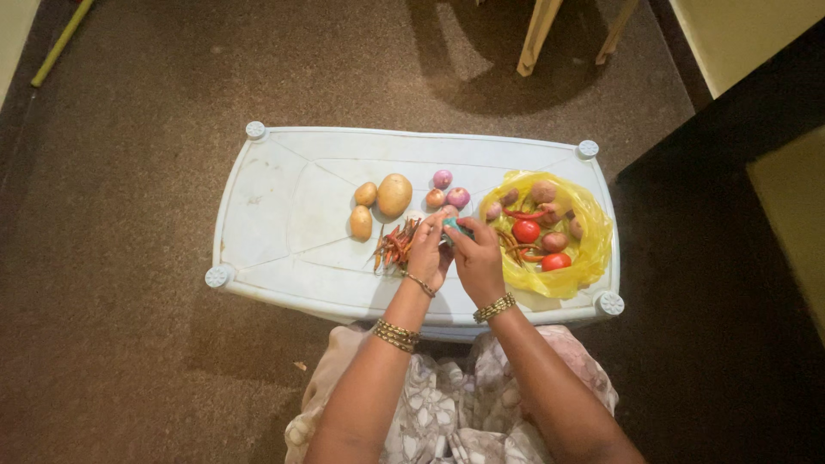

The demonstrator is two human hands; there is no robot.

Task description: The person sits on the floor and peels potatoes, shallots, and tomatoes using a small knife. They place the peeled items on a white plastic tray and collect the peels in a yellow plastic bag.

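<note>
Both hands meet over the middle of the pale blue plastic table [284, 215]. The left hand [427, 251] and the right hand [475, 258] pinch a small teal object [453, 226] between their fingertips — fingers curled in close on it, though it is too small to tell what it is. Just left of the grip lies a heap of red chillies [395, 245], with three potatoes [382, 202] beyond. Above the grip sit small onions [449, 194]; right of it — an open yellow bag [584, 249] holding tomatoes [527, 230].
</note>
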